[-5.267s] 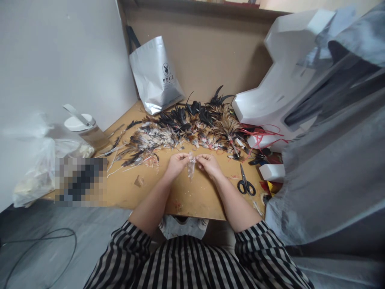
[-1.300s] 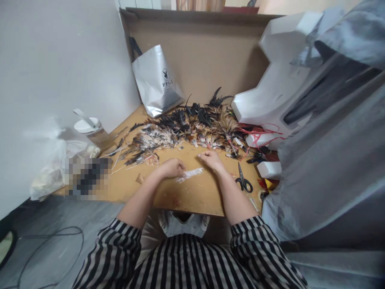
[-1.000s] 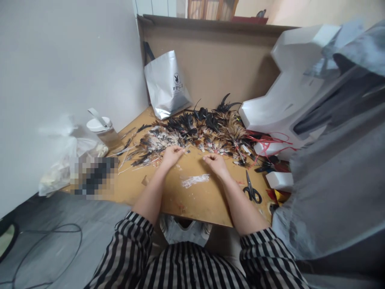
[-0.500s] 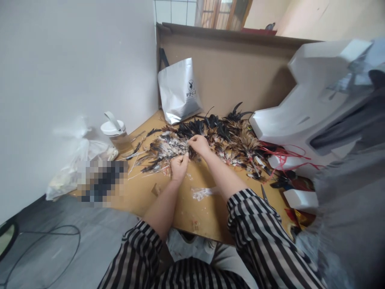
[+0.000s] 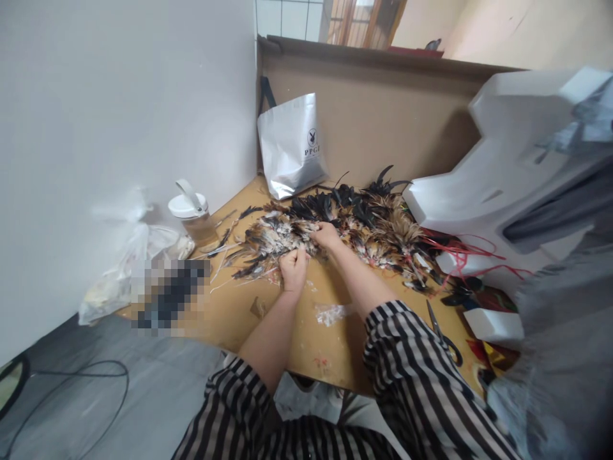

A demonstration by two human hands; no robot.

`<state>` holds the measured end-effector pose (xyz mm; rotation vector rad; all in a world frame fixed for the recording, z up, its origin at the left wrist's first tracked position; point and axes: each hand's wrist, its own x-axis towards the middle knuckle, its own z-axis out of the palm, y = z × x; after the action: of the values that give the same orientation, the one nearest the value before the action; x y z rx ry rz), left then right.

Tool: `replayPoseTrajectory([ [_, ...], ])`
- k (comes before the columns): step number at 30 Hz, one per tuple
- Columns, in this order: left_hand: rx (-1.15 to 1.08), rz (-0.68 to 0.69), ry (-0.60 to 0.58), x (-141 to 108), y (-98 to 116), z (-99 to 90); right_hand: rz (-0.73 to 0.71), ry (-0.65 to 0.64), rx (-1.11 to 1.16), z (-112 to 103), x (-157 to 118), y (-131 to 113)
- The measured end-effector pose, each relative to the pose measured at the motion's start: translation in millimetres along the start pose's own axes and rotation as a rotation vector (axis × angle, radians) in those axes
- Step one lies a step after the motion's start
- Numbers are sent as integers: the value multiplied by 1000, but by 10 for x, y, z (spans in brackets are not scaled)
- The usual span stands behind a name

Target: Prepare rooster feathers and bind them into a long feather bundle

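Note:
A wide heap of black, brown and whitish feathers (image 5: 272, 236) lies across the wooden table (image 5: 287, 338). My left hand (image 5: 293, 268) is closed in a pinch at the front edge of the pale feathers. Just right of it and a little farther back, my right hand (image 5: 326, 236) also pinches at the feathers, fingers pressed together. Whatever thin thing each hand may hold is too small to make out. A clear plastic scrap (image 5: 330, 313) lies in front of the hands.
Scissors (image 5: 443, 335) and red strings (image 5: 460, 249) are at the right, beside white foam pieces (image 5: 493, 324). A silver bag (image 5: 292, 147) stands at the back. At the left are a lidded cup (image 5: 194, 214) and a plastic bag (image 5: 124, 268).
The view has shifted slightly, so the scene sits farther right, and more of the scissors shows. Both hands remain closed at the feathers, the right one slightly lower in view.

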<state>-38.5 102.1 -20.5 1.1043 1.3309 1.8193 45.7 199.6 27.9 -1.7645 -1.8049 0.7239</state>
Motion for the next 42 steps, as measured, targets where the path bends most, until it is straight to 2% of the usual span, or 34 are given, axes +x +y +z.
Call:
replayPoseTrajectory([
  [4,2,-43,3,0,-25,29,-38,-21,302,-332,-304,256],
  [8,1,-57,-64,-32,-19,62,-27,-13,427,-442,-686,495],
  [11,-11,-65,-105,-62,-22,67,-15,-36,373,-443,-911,629],
  [17,-9,-115,-131,-96,-35,43,-87,169,192,-624,-1128,773],
  [20,-20,-112,-100,-75,-26,31,-123,201,142,-677,-1166,782],
  [24,-80,-97,-7,-6,-2,4,-159,143,130,-561,-1184,698],
  [28,-174,-49,65,45,33,-40,-256,39,35,-330,-1237,457],
  [31,-170,-6,70,51,52,-66,-324,-17,-159,-173,-1303,255],
  [35,-141,1,34,44,58,-70,-290,-82,-393,-99,-1322,173],
  [36,-142,-4,30,44,59,-66,-289,-83,-366,-114,-1305,197],
  [38,-164,-25,28,46,63,-55,-288,-99,-175,-177,-1252,281],
  [40,-207,-71,23,50,72,-44,-224,-142,153,-256,-1189,380],
  [42,-259,-144,-9,49,86,-33,-101,-167,500,-316,-1135,463],
])
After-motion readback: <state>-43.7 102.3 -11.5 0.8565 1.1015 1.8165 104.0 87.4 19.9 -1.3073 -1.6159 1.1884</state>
